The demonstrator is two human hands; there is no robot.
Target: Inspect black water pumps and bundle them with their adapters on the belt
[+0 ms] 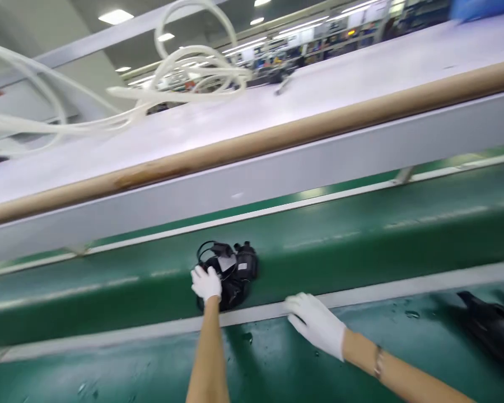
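My left hand (pixel 207 283), in a white glove, rests on the left side of a black plastic device (pixel 247 263) with a looped cable (pixel 205 249) and small pale labels. Its fingers curl over the black parts, and their tips are partly hidden. The device sits on the green belt (pixel 340 246). My right hand (pixel 315 324), also gloved in white, is to the right of the device and apart from it. Its fingers extend loosely over the pale rail (pixel 369 294) at the belt's near edge, holding nothing.
A second black object (pixel 493 327) lies blurred on the wet green work surface (pixel 163 364) at the right. Beyond the belt runs a white shelf (pixel 319 89) edged with a brown tube (pixel 252 146). Coiled white hoses (pixel 193 70) lie on the shelf.
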